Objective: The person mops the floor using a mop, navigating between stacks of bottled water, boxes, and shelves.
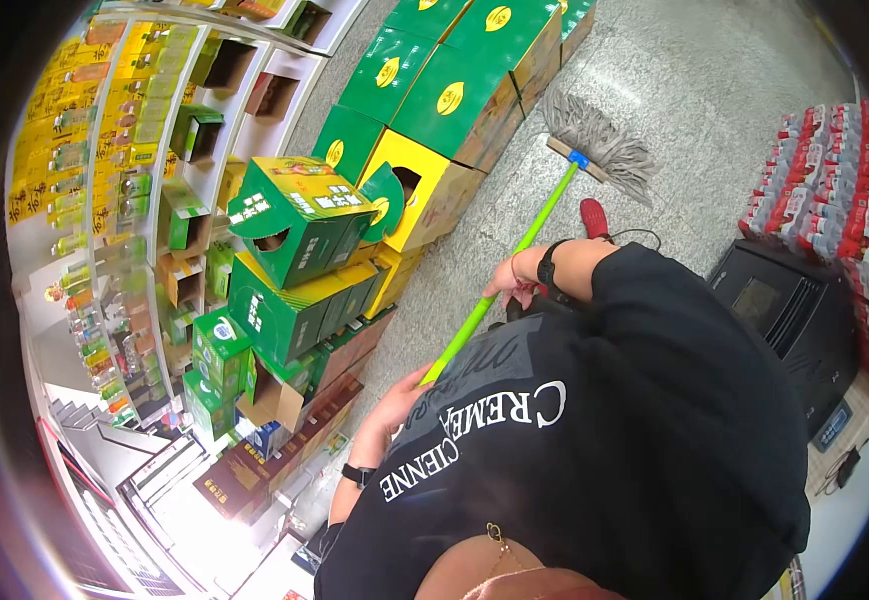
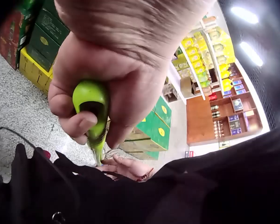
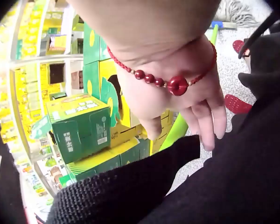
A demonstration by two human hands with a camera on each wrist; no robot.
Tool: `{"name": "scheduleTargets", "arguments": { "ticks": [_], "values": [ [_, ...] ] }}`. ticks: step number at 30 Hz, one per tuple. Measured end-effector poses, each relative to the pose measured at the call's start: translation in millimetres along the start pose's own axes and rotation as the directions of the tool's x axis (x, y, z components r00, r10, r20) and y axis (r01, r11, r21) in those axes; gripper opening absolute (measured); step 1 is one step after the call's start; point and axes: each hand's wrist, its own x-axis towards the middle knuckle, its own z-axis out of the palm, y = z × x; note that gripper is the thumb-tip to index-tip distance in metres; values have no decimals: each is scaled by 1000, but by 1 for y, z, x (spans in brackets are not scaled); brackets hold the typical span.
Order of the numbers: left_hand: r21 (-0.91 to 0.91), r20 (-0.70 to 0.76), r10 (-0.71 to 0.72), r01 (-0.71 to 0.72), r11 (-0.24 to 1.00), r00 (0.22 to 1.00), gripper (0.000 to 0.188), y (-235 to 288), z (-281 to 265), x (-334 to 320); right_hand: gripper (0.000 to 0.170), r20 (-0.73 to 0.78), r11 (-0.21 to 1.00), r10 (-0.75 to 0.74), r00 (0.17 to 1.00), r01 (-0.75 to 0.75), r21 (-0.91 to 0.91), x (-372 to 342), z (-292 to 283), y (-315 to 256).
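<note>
"How far along is the mopping?"

"I'm watching from far off. On the left, the left hand (image 1: 392,408) wraps round the handle (image 1: 465,333) near its top. Next, the right hand (image 1: 511,282) goes loosely round it, lower down. Farther right, the mop (image 1: 545,212) sits with its strings (image 1: 610,145) on the floor (image 1: 695,150), near the green boxes (image 1: 455,90). I guess we're partway. I can't tell which bits are clean or left."

"How does the mop look?"

"Bright green handle, blue clip (image 1: 580,160), then gray, floppy strings, spread out."
</note>
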Motion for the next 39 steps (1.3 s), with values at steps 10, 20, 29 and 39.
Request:
{"name": "scheduleTargets", "arguments": {
  "ticks": [10, 20, 29, 39],
  "values": [
    [511, -125, 9, 56, 858, 992, 46, 58, 20, 3, 55, -89, 944, -283, 955, 294, 148, -15, -20, 42],
    [608, 13, -4, -4, 794, 1000, 46, 186, 178, 126, 50, -544, 672, -215, 811, 527, 521, -89, -147, 126],
    [544, 161, 4, -93, 834, 987, 35, 281, 315, 248, 30, -823, 542, 59, 565, 674, 502, -180, -284, 206],
    [567, 170, -18, -83, 819, 985, 39, 248, 256, 217, 33, -827, 649, 51, 560, 611, 454, -142, -225, 171]
  ]
}}
